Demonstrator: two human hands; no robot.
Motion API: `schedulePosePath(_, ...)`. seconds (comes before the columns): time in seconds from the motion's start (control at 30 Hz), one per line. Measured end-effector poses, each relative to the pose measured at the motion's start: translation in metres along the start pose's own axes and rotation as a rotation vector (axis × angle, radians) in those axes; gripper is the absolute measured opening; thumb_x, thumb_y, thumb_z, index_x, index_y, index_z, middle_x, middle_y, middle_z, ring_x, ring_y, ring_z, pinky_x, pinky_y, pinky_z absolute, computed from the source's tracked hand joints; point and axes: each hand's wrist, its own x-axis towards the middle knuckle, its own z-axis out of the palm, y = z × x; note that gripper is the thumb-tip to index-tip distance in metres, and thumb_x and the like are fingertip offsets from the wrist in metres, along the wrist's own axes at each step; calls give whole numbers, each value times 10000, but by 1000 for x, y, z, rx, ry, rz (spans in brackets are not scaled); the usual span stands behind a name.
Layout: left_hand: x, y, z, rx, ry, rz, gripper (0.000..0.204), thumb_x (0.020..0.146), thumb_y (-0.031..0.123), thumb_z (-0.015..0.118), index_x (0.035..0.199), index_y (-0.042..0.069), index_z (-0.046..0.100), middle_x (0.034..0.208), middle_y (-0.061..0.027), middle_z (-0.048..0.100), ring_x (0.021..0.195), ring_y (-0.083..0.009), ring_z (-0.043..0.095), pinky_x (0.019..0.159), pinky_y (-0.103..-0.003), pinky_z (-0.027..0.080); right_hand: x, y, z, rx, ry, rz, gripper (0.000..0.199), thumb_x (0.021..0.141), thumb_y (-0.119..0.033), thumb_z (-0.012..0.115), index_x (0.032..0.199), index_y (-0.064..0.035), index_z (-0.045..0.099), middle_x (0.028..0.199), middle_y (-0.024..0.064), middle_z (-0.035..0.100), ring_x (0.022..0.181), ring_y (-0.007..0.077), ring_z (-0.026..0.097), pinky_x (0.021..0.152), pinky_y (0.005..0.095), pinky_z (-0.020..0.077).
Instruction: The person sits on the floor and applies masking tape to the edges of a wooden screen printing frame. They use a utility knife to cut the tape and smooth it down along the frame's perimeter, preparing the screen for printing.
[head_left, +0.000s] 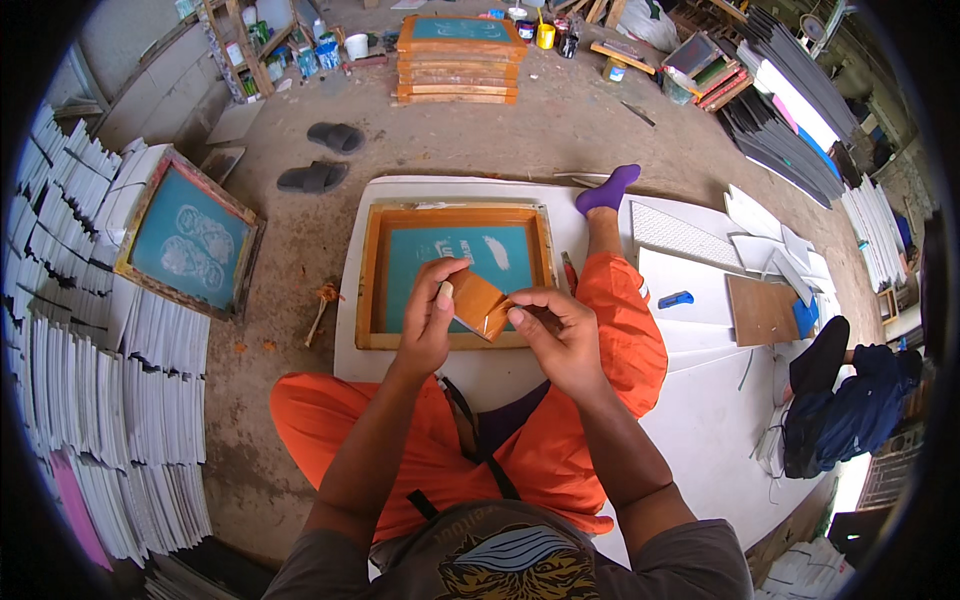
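My left hand (428,315) is wrapped round a roll of brown packing tape (478,302), thumb on its near side. At the roll's right edge my right hand (562,335) pinches the tape between thumb and fingertips, where it looks creased and shiny. Both hands are raised over a screen-printing frame (372,275) lying on a white board (348,300). This frame has brown-taped inner edges and teal mesh with pale letter shapes and a white patch. The hands and roll hide part of its near side.
A blue cutter (676,299) and a brown board (757,310) lie to the right. Another teal screen (190,240) leans against stacked white sheets (80,390) at left. Sandals (312,178) and piled frames (458,75) stand farther off. My orange-trousered legs (622,330) surround the work.
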Motion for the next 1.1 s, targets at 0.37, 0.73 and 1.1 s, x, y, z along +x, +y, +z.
schedulePosePath(0.37, -14, -10, 6, -342, 7, -435, 473, 1151, 319, 335, 1354, -23, 591, 1335, -123, 611, 1240, -202, 567, 1086, -332, 409, 1, 11, -8, 6, -137, -25, 84, 931, -48, 762, 957, -41, 682, 1025, 30, 632, 884, 121, 601, 737, 272, 478)
schedulePosePath(0.73, -38, -21, 31, -719, 149, -1032, 617, 1116, 542, 375, 1331, 17, 619, 1225, -126, 681, 1135, -219, 666, 1005, -358, 520, -17, 20, 1, 47, -169, -70, 68, 985, -4, 678, 996, -41, 622, 1007, 53, 616, 904, 139, 559, 826, 279, 471)
schedulePosePath(1.1, -69, 13, 1, 156, -100, -97, 471, 899, 322, 814, 1280, 70, 703, 1266, -87, 705, 1198, -270, 617, 1069, -411, 441, -41, 37, 15, -101, -120, 49, 46, 1007, -28, 671, 1004, -31, 626, 945, 31, 628, 839, 106, 576, 787, 276, 491)
